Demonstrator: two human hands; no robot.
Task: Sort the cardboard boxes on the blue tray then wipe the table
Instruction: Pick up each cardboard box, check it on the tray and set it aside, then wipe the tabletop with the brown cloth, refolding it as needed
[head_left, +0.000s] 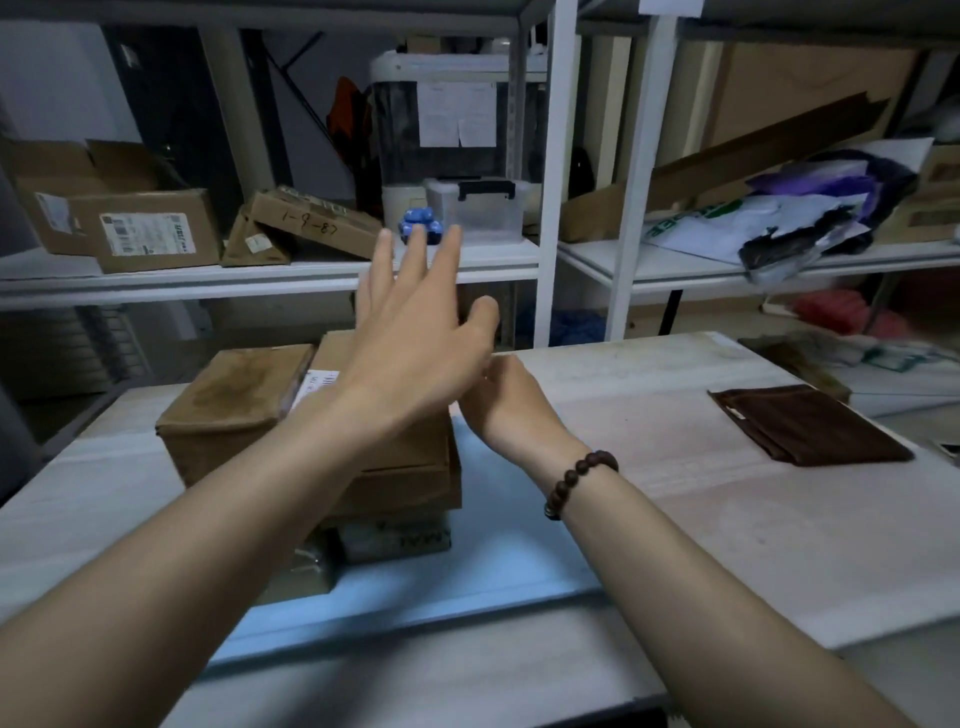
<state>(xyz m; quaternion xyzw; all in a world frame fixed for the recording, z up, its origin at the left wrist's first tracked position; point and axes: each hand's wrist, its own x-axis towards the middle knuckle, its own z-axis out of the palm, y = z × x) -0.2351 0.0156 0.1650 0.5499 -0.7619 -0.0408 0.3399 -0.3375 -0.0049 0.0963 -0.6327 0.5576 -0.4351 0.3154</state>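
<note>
Currently the sorting step is in hand, by my reading; wiping not begun, since the folded brown cloth (805, 426) lies untouched on the tabletop (675, 545), well apart to the right. Left hand (415, 343): released, fingers straight and spread, raised above the stack, grasping nothing. Right hand (506, 402): set against the right side of the stack, a beaded bracelet (582, 480) on its wrist; its fingers are hidden behind the left hand, so I cannot tell whether it grips or only touches. Cardboard boxes (234, 410) sit on the left half of the blue tray (467, 587), which lies near the front edge of the tabletop. Stack as seen: two brown cartons side by side on top, touching, the right one carrying a white label; beneath them a flatter box with dark print, and another low item at the front left, too dim to identify. Cartons look scuffed, taped, corners soft. Next move, I judge, calls for both hands to close on the top right carton from opposite sides and lift it level, without dragging its neighbour off the stack.
</note>
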